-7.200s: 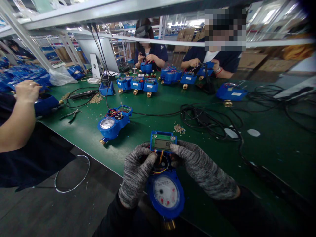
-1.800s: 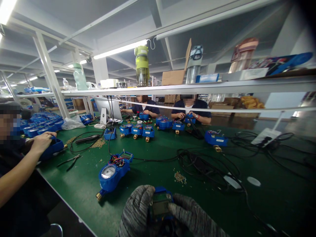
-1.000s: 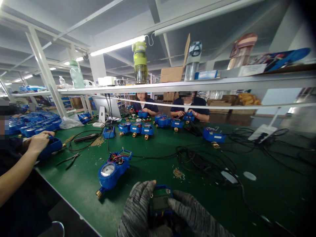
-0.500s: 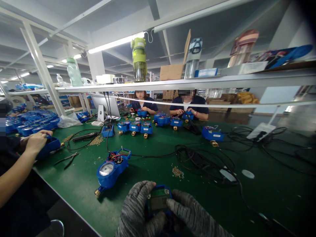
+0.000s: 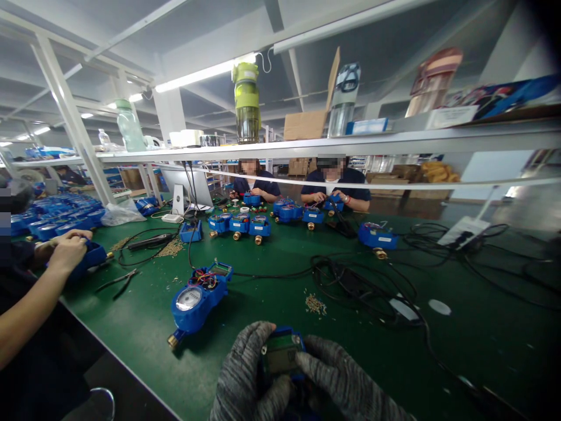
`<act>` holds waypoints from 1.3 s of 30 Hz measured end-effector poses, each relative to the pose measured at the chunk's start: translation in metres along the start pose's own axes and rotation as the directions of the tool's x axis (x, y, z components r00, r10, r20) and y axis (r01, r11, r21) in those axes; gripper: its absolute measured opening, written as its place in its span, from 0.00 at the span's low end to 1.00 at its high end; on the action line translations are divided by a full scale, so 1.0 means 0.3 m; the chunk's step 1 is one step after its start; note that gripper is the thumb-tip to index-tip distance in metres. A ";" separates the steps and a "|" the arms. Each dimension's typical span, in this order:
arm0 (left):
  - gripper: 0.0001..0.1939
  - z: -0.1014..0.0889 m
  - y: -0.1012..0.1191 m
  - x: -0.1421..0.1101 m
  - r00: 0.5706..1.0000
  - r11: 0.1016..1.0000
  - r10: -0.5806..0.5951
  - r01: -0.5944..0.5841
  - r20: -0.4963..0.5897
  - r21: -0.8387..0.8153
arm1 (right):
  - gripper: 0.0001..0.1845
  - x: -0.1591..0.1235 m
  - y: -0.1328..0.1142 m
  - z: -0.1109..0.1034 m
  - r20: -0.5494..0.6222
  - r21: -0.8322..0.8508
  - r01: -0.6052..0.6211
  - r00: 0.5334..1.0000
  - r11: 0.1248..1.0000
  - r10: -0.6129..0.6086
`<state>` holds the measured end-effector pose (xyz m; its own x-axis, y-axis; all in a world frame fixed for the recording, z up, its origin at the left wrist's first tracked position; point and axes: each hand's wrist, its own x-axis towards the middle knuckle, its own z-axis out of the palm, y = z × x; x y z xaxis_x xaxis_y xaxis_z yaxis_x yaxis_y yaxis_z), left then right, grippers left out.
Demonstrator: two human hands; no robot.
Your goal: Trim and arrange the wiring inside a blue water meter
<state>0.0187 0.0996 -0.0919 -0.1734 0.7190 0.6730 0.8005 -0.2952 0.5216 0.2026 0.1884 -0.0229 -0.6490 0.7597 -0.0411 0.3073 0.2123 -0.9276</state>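
Both my hands wear grey knitted gloves and hold one blue water meter (image 5: 283,358) low in the view, near the table's front edge. My left hand (image 5: 248,374) wraps round its left side, thumb across the lower part. On the right side, my right hand (image 5: 335,371) grips with its fingers at the edge of the green circuit board and grey display. The meter's lower part is dark and mostly covered by my hands. Left of my hands another blue water meter (image 5: 199,301) lies with its wiring box uncovered, showing coloured wires, a round dial and a brass fitting.
Small screws (image 5: 315,304) lie in a pile beyond my hands. Black cables (image 5: 350,280) tangle to the right. Pliers (image 5: 118,283) lie at left, by a co-worker's hand (image 5: 68,251). Two people sit opposite. A shelf (image 5: 280,147) with bottles spans overhead.
My hands keep the same grip on the water meter, almost without moving. Dark marks on its display look clearer now.
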 end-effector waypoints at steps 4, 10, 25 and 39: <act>0.29 -0.014 -0.009 -0.004 0.999 0.998 0.044 -0.044 0.005 0.035 | 0.19 -0.009 -0.040 -0.001 -0.008 -0.024 -0.062 0.998 0.998 0.062; 0.28 -0.045 0.021 0.009 0.998 0.999 0.044 -0.044 0.046 0.002 | 0.22 -0.050 -0.029 -0.026 -0.018 -0.130 0.104 0.994 0.986 -0.107; 0.33 -0.033 0.020 0.011 0.997 0.999 0.026 -0.023 0.073 -0.046 | 0.26 -0.012 0.085 -0.001 -0.028 -0.062 0.050 0.998 0.997 -0.052; 0.32 -0.059 0.067 0.021 0.989 0.988 -0.116 0.125 0.095 -0.090 | 0.20 -0.030 0.127 -0.012 -0.033 -0.139 0.172 0.983 0.975 -0.178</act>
<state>0.0237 0.0871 -0.0678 -0.2102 0.8048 0.5550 0.7179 -0.2583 0.6464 0.2227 0.1920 -0.0565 -0.6699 0.7296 0.1373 0.2849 0.4234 -0.8600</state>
